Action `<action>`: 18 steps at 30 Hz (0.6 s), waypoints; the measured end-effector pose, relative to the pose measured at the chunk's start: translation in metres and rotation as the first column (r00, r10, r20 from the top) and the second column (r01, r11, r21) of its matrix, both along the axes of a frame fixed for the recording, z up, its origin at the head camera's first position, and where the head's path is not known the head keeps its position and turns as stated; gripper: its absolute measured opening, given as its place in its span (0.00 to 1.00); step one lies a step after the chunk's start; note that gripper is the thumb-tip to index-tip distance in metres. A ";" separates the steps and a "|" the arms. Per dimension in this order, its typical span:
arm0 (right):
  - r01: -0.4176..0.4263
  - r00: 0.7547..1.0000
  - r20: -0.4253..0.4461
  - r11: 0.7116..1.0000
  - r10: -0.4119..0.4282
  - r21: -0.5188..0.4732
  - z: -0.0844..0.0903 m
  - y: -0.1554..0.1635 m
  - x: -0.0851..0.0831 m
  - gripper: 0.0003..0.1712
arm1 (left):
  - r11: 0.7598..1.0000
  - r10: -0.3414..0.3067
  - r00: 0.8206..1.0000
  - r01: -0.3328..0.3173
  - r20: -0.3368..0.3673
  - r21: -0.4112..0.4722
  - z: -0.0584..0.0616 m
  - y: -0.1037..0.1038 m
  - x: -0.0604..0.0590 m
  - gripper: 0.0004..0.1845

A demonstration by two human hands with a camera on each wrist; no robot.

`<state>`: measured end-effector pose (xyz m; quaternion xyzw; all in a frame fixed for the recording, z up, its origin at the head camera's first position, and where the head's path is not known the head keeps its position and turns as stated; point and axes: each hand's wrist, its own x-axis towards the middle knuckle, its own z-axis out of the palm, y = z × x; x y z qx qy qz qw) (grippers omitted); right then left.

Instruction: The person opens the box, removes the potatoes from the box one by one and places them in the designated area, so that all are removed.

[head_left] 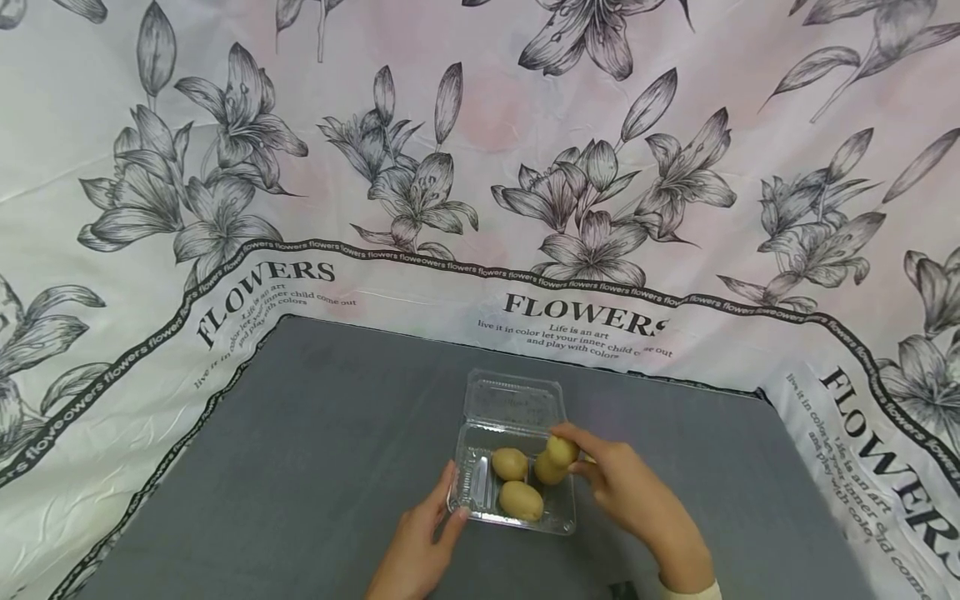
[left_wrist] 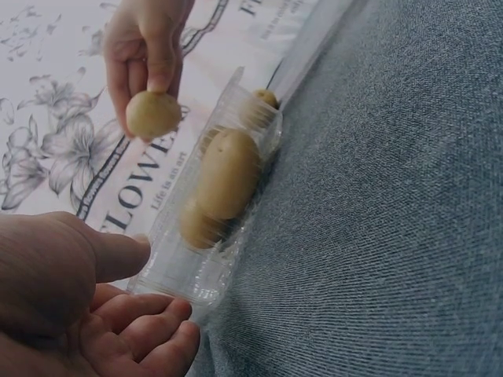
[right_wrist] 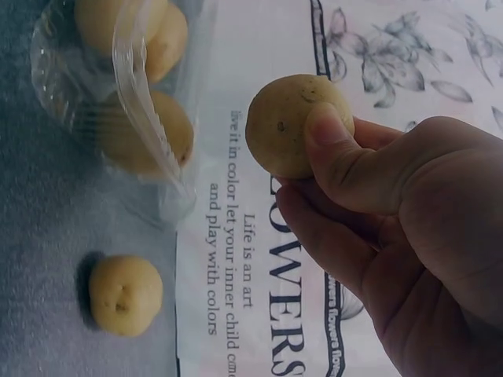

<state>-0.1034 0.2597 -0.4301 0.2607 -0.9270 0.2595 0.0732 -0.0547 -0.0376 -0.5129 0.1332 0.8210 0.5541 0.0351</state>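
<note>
Pinching small potato (right_wrist: 297,124) between thumb and fingers of right hand (head_left: 630,492), hovering it above clear box (head_left: 480,492) so it clears rim. Left hand (head_left: 420,546), fingers relaxed, touching box edge, steadying it on grey worktop (head_left: 300,467). Three potatoes (head_left: 521,500) lying inside.

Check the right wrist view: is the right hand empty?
No, the right hand pinches a small potato between thumb and fingers.

"FLOWERS", "Life is an art" on cloth (head_left: 480,167)
</note>
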 end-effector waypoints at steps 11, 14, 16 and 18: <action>0.040 0.999 -0.003 0.999 -0.040 -0.007 0.001 0.021 0.003 0.32 | 1.000 0.012 0.999 -0.012 0.039 -0.005 -0.002 0.002 -0.003 0.36; 0.058 0.998 -0.026 0.998 -0.057 0.011 0.000 0.029 0.003 0.33 | 1.000 0.011 0.999 -0.010 0.045 -0.006 -0.002 0.002 -0.003 0.36; 0.069 0.997 -0.032 0.997 -0.069 0.016 -0.002 0.035 0.003 0.32 | 1.000 0.014 0.999 -0.014 0.043 -0.004 -0.001 0.002 -0.002 0.36; 0.079 0.996 -0.033 0.997 -0.079 0.017 -0.003 0.040 0.003 0.32 | 1.000 0.016 0.999 -0.016 0.033 0.000 -0.001 0.002 -0.002 0.36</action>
